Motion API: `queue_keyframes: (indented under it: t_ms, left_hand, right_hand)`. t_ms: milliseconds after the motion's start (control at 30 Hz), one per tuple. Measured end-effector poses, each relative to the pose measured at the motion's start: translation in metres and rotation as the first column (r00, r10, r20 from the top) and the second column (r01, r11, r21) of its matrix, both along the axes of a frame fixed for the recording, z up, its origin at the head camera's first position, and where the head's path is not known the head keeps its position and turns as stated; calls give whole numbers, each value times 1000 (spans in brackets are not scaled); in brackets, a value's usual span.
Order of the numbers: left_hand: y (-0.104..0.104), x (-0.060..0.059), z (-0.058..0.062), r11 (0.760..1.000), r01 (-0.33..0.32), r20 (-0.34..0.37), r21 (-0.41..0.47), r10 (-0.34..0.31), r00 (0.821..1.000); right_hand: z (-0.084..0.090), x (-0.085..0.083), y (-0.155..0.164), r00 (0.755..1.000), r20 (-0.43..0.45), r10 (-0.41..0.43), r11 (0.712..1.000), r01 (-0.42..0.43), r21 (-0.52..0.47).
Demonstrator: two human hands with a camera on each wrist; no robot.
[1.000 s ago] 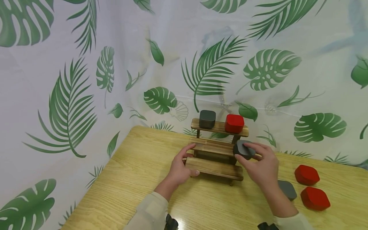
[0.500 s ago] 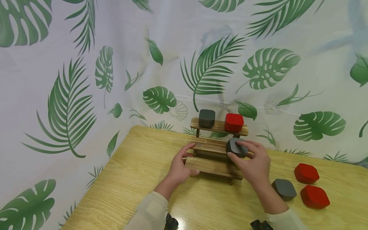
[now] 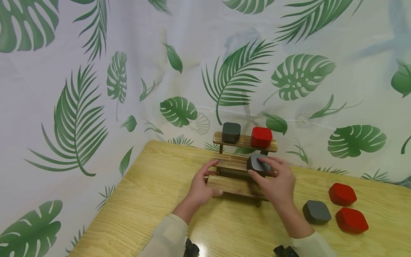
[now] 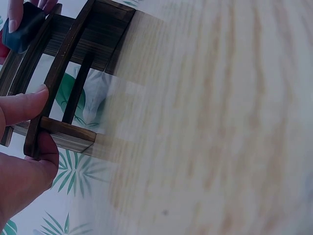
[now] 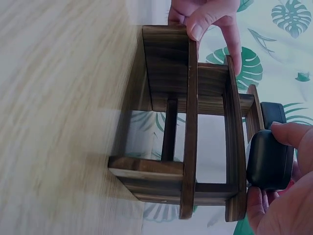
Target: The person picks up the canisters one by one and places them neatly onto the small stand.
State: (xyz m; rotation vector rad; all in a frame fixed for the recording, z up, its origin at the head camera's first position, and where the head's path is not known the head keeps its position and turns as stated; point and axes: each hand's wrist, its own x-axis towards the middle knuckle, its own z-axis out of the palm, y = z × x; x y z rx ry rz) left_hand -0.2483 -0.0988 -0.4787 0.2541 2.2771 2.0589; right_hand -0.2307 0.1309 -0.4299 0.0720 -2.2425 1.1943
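Observation:
A three-tier wooden display rack [image 3: 237, 186] stands on the table. My left hand [image 3: 199, 189] grips its left end, the thumb on the lowest shelf's front edge, as the left wrist view also shows. Between the thumb and fingers of my right hand [image 3: 278, 184] is a dark grey rounded-square block [image 3: 256, 162], at the right part of the middle shelf. In the right wrist view this block [image 5: 268, 159] is right at the shelf's edge. On the top shelf sit another dark grey block [image 3: 231, 132], at left, and a red block [image 3: 261, 137], at right.
Right of the rack, a grey block [image 3: 316, 212] and two red blocks, one farther back [image 3: 342, 194] and one nearer [image 3: 351, 220], lie on the wood-grain table [image 3: 154, 185]. A leaf-patterned cloth [image 3: 144, 64] hangs close behind and at the left.
My right hand has carried the dark grey block leftward, from beside the middle shelf's right end to over that shelf. The left hand has kept its place on the rack.

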Motion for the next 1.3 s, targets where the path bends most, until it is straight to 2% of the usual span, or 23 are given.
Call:
queue_keyframes:
  t_ms: [100,133,333,367,533,967,1300]
  left_hand:
    - [-1,-1,-3,1000,-6,-8,-9,6,1000]
    - [-1,2,2,1000,-7,-3,-8,7,1000]
    - [0,2,3,1000,-7,1,-2,7,1000]
    - [0,0,-2,1000,-6,-7,-4,6,1000]
    - [0,-1,-2,1000,-9,-19,-16,8,1000]
    - [0,-3,-5,1000,-16,-23,-27,15,1000]
    - [-1,-2,-4,999,-16,-18,-34,15,1000]
  right_hand:
    - [0,-2,-4,1000,-10,8,1000,-8,-2]
    - [-1,-3,-6,1000,-11,11,1000,-11,-1]
    - [0,-6,-16,999,-3,35,999,-35,-9]
    - [0,-7,-17,999,-4,38,999,-38,-10]
    - [0,-7,-22,998,-15,58,998,-59,-26]
    - [-3,-11,-36,998,-28,57,998,-58,-34]
    - [-1,-15,-47,998,-8,66,997,-66,-30]
